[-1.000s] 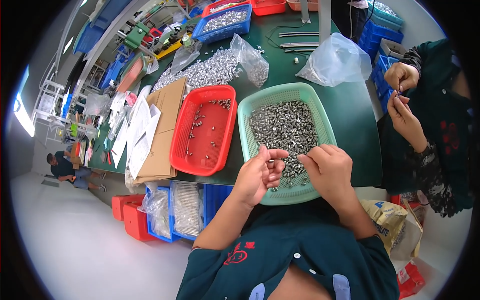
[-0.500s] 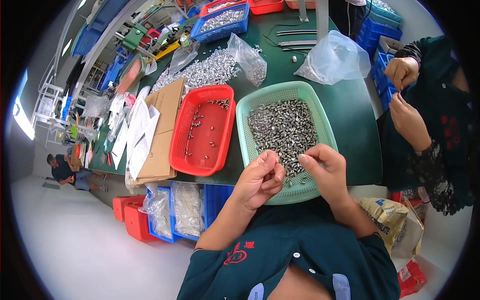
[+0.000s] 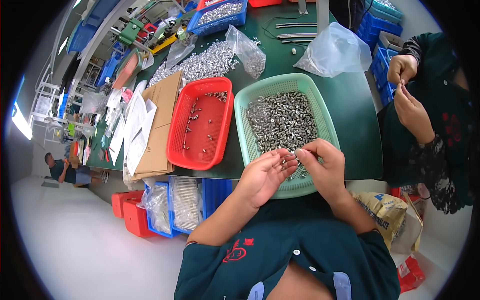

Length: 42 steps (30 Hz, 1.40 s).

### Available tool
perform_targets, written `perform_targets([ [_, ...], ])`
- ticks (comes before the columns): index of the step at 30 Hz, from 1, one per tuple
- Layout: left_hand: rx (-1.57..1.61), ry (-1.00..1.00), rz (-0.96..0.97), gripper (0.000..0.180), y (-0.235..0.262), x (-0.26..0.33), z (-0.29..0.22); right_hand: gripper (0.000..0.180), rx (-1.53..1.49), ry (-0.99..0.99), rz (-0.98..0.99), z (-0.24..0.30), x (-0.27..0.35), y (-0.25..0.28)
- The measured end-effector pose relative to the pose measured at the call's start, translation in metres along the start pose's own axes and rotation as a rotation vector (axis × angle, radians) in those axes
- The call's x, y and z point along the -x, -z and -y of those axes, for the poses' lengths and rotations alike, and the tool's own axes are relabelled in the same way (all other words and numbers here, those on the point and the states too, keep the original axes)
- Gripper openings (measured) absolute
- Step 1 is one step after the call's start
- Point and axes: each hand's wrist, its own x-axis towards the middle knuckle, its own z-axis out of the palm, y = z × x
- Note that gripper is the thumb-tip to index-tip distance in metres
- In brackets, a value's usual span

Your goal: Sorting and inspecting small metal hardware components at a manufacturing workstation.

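Observation:
A light green plastic basket [image 3: 326, 120] stands in front of me, heaped with small shiny metal cylinders [image 3: 282, 120]. Over its near part, my left hand [image 3: 262, 176] is turned palm up with its fingers loosely curled and apart. My right hand [image 3: 324, 162] faces it, thumb and forefinger pinched on a thin metal pin [image 3: 290, 155] that points toward the left fingers. Whether a small part sits at the pin's end is too fine to make out. Left of the basket is a red plastic basket [image 3: 198, 159] with several similar cylinders scattered in it.
Cardboard [image 3: 161, 115] and papers [image 3: 141, 131] lie left of the red basket. Farther back are a pile of silvery parts [image 3: 205, 62], clear bags [image 3: 337, 52] and a blue bin [image 3: 220, 25]. At the right, a co-worker's hands [image 3: 407, 95] work close to the table edge.
My left hand has turned palm up and its fingers have uncurled from a tight curl. My right hand keeps its pinch near the same spot. The view has shifted slightly.

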Motion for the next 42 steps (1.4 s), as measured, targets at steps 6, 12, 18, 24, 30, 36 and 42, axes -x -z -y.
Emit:
perform_targets([
  [6,-0.15,-0.001,-0.036,0.015,0.003,0.004,-0.003,0.009,0.014,-0.055,0.011,-0.001,0.0,0.003],
  [12,0.007,0.056,0.055,0.013,0.007,0.005,-0.003,0.01,-0.013,-0.072,0.027,-0.001,0.003,0.003],
  [18,-0.041,0.006,0.054,0.02,0.002,0.008,-0.001,0.011,-0.001,-0.008,0.023,-0.003,0.004,-0.001],
  [24,-0.024,-0.018,0.044,0.021,-0.001,0.008,0.0,0.01,0.007,0.015,0.028,-0.004,0.003,-0.001],
  [30,-0.067,-0.036,0.068,0.019,-0.002,0.008,0.0,0.01,0.044,0.036,0.047,0.0,0.002,0.0],
  [36,-0.51,-0.163,0.018,0.02,-0.005,0.012,-0.001,0.011,0.16,0.252,0.249,0.007,-0.014,0.012],
  [42,-0.286,-0.11,0.045,0.035,-0.017,0.012,-0.012,0.015,-0.369,-0.395,0.13,-0.009,0.002,-0.001],
])
